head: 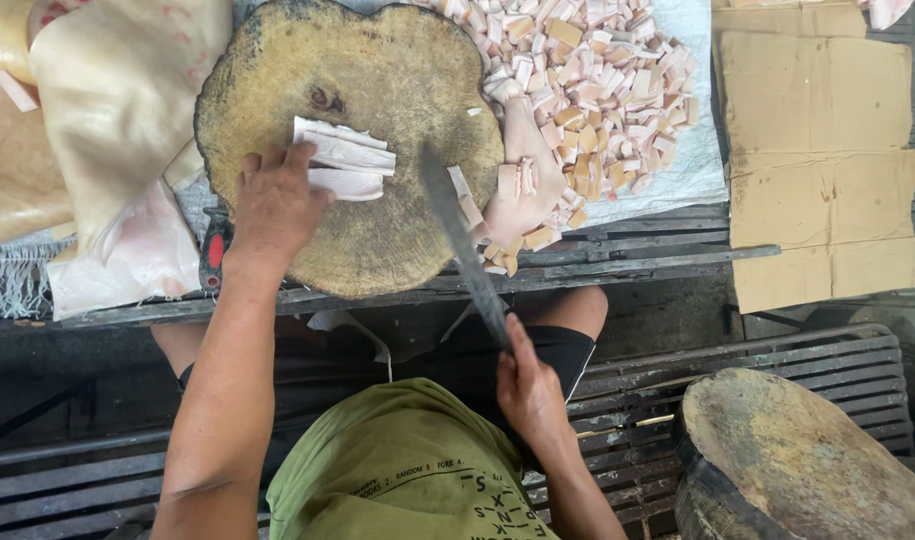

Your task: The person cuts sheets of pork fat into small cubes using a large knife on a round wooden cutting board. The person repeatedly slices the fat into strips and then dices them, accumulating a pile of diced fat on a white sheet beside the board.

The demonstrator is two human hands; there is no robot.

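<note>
My left hand (pixel 273 205) presses flat on a small stack of pale fatty skin strips (pixel 346 160) lying on a round, worn wooden chopping block (pixel 378 70). My right hand (pixel 528 385) is closed around the handle of a long dark cleaver (pixel 463 245). Its blade reaches up over the block's right side, just right of the strips. A larger pale piece of skin (pixel 523 170) lies at the block's right edge.
A heap of small cut pink-and-tan cubes (pixel 598 80) lies on a white sack at the upper right. Large slabs of pale skin (pixel 108 100) are stacked at the left. Flattened cardboard (pixel 818 160) covers the right. A second wooden block (pixel 798 460) stands on the slatted metal bench (pixel 638 370).
</note>
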